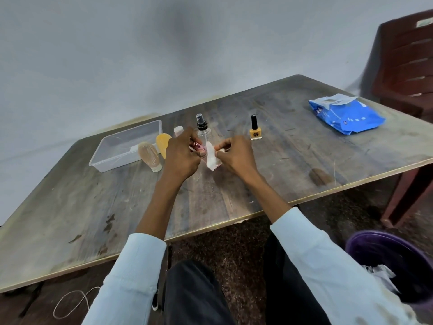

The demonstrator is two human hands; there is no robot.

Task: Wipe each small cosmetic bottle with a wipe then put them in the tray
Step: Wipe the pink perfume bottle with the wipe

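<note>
Pink bottle mid-wipe, held above the bench (234, 195).

The tray (110, 158) lies left of the spray bottle (203, 130); in front of it, the left hand (181, 156) grips a small pink bottle (198, 146) and the right hand (236, 156) pinches the wipe (212, 159). A stray elbow could topple the spray bottle.

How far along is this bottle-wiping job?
Early, it seems. The clear tray looks empty. The left hand holds a pink bottle, the right hand a white wipe. The spray bottle, nail polish and tubes beside the tray wait.
</note>
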